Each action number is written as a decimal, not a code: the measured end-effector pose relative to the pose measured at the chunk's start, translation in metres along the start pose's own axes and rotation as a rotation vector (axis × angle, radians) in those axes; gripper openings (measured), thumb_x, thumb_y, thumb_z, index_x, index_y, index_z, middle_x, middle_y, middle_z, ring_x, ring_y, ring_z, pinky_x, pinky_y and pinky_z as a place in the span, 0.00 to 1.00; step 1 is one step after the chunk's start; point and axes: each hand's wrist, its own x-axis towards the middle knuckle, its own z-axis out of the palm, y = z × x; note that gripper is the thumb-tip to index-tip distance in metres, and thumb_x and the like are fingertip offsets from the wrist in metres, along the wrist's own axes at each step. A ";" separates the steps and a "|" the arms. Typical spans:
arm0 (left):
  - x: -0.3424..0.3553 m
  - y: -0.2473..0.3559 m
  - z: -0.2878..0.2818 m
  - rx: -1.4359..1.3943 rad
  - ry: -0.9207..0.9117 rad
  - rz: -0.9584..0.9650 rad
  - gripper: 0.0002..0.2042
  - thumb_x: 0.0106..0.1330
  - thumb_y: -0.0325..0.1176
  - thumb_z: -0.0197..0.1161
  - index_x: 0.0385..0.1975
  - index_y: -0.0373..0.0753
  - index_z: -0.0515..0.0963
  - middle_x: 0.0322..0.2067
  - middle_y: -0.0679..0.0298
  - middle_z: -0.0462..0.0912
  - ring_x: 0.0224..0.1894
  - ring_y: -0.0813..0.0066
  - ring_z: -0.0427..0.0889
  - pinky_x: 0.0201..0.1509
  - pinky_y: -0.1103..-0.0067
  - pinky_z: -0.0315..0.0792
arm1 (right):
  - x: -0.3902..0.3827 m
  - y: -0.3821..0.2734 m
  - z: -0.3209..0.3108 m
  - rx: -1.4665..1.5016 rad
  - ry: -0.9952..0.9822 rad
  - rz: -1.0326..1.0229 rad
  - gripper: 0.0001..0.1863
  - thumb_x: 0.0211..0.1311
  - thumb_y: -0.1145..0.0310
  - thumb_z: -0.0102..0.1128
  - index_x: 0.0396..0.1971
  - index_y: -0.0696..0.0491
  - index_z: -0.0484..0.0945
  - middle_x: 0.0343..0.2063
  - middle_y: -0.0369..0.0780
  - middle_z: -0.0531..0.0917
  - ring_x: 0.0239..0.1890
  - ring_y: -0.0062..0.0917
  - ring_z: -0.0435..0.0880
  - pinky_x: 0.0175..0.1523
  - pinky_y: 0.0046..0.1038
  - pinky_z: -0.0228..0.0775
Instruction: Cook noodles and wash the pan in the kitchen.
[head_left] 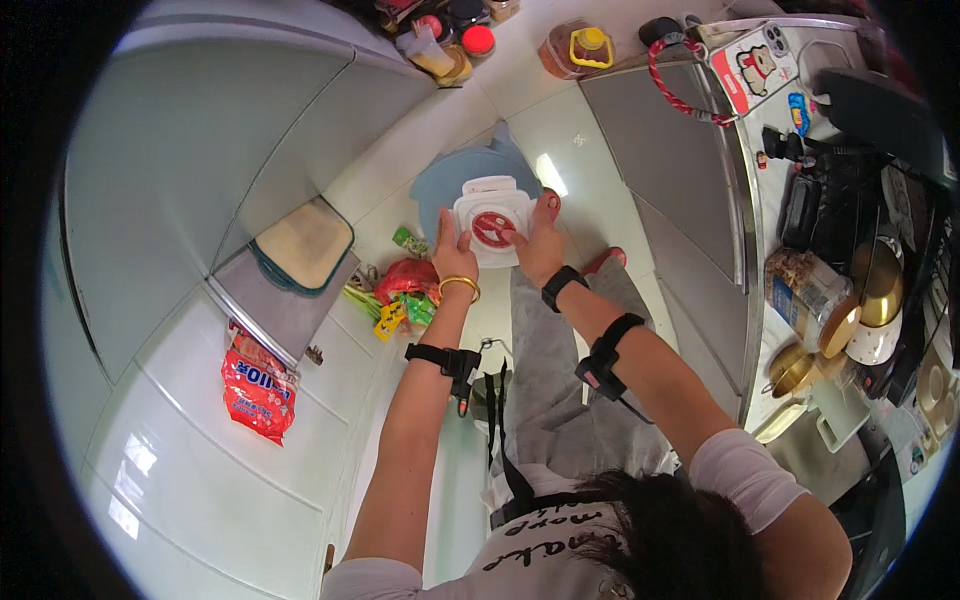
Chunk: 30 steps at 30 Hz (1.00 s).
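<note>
Both my hands hold a white, roughly square plastic box [463, 212] with rounded corners, a tab at its far edge and a round red label on top. My left hand [452, 256] grips its left side, fingers along the edge. My right hand [542, 247] closes on the right side, its thumb lying over the top by the label. Beneath the box is a blue-grey plastic basin [432, 187] on the floor, partly covered by the box; its inside cannot be made out.
Left of my legs lie a red plastic bag [408, 278] and green vegetables [360, 300]. A board-like tray [303, 245] and a red packet [257, 390] are farther left. An oil jug [590, 50] stands ahead. The right counter holds a phone [755, 68], jars and pots.
</note>
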 end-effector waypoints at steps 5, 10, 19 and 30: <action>0.014 0.039 -0.004 -0.021 -0.325 -0.309 0.27 0.62 0.24 0.55 0.63 0.41 0.62 0.56 0.51 0.72 0.51 0.52 0.75 0.56 0.70 0.69 | 0.022 0.025 -0.011 0.054 -0.222 0.056 0.45 0.52 0.55 0.66 0.61 0.65 0.52 0.41 0.56 0.79 0.42 0.49 0.80 0.48 0.40 0.72; 0.015 -0.036 0.007 -0.441 -0.187 -0.046 0.28 0.62 0.18 0.52 0.64 0.40 0.61 0.54 0.56 0.75 0.55 0.71 0.74 0.58 0.76 0.67 | 0.019 0.020 -0.003 0.206 -0.261 -0.093 0.36 0.50 0.52 0.65 0.54 0.59 0.64 0.48 0.53 0.76 0.52 0.45 0.74 0.55 0.40 0.66; 0.024 0.012 -0.030 -0.078 -0.287 -0.065 0.36 0.58 0.20 0.58 0.67 0.35 0.49 0.66 0.49 0.55 0.68 0.59 0.56 0.70 0.73 0.49 | -0.011 0.021 -0.019 0.205 -0.190 0.104 0.52 0.52 0.56 0.66 0.65 0.66 0.43 0.62 0.59 0.59 0.66 0.44 0.60 0.68 0.33 0.52; 0.004 0.121 -0.081 -0.178 -0.140 0.075 0.45 0.53 0.23 0.63 0.68 0.35 0.41 0.66 0.42 0.49 0.66 0.50 0.58 0.69 0.69 0.54 | -0.172 0.108 -0.258 0.382 0.002 0.096 0.27 0.55 0.83 0.50 0.58 0.54 0.68 0.42 0.42 0.80 0.41 0.26 0.80 0.48 0.28 0.73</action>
